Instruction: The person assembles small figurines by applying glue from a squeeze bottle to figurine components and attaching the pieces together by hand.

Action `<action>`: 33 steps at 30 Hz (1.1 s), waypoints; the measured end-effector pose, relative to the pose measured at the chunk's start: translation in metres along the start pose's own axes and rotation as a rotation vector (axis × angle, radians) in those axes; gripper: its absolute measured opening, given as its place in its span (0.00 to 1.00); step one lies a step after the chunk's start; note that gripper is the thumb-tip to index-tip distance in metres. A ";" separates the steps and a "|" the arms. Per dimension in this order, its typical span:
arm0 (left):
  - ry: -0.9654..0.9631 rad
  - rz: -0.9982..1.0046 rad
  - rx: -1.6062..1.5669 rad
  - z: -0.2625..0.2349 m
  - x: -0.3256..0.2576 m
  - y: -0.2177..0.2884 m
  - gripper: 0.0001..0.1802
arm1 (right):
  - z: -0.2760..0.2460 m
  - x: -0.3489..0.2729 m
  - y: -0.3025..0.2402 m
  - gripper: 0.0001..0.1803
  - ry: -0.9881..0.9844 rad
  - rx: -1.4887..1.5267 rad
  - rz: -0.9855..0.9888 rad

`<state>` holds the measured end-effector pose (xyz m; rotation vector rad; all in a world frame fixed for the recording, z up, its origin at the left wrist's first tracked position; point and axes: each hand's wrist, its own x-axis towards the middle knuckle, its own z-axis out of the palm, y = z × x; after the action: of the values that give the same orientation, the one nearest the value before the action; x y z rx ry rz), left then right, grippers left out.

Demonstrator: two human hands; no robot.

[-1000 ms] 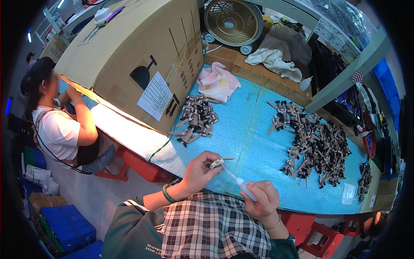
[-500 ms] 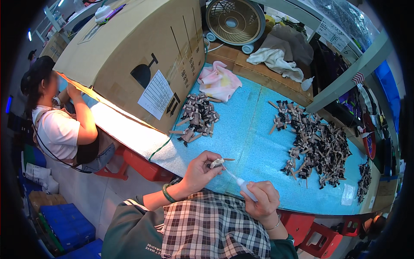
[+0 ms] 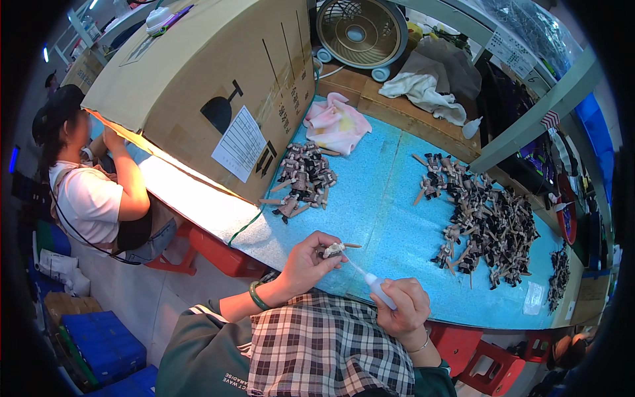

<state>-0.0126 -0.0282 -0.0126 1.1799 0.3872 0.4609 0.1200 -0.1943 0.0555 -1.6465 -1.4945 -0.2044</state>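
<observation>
one big brown cardboard box point(image 3: 218, 86) lies tilted on our light blue foam table mat point(image 3: 390, 218). two heaps of small dark figurines on sticks rest there: the larger heap point(image 3: 489, 225) to our right, the smaller heap point(image 3: 303, 182) by the box. our left hand point(image 3: 305, 263) pinches one small pale figurine on a wooden stick point(image 3: 334, 249). our right hand point(image 3: 405, 309) is closed around one slim white squeeze bottle point(image 3: 378, 287), its thin nozzle touching that figurine.

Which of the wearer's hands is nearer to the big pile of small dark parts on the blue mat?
Right. The right hand, gripping a small squeeze bottle, sits just below and left of the big pile. The left hand, pinching a small part, is farther left of it.
</observation>
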 end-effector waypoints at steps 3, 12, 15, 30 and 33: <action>-0.005 -0.005 -0.013 -0.001 0.000 -0.002 0.14 | -0.001 0.002 0.000 0.18 -0.001 -0.002 -0.009; 0.005 -0.003 -0.008 0.001 -0.001 -0.001 0.14 | 0.001 0.002 0.001 0.18 0.011 0.003 -0.017; 0.009 -0.018 -0.001 0.001 -0.001 -0.001 0.13 | 0.001 0.003 0.001 0.18 0.008 0.001 -0.020; 0.011 -0.018 -0.018 0.001 0.000 -0.001 0.12 | 0.000 0.000 0.000 0.18 0.001 -0.007 -0.008; 0.006 -0.007 -0.021 0.000 0.000 -0.002 0.12 | 0.001 -0.001 0.001 0.18 0.009 -0.008 -0.005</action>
<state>-0.0127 -0.0291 -0.0147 1.1570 0.3910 0.4614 0.1204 -0.1942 0.0540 -1.6465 -1.4931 -0.2200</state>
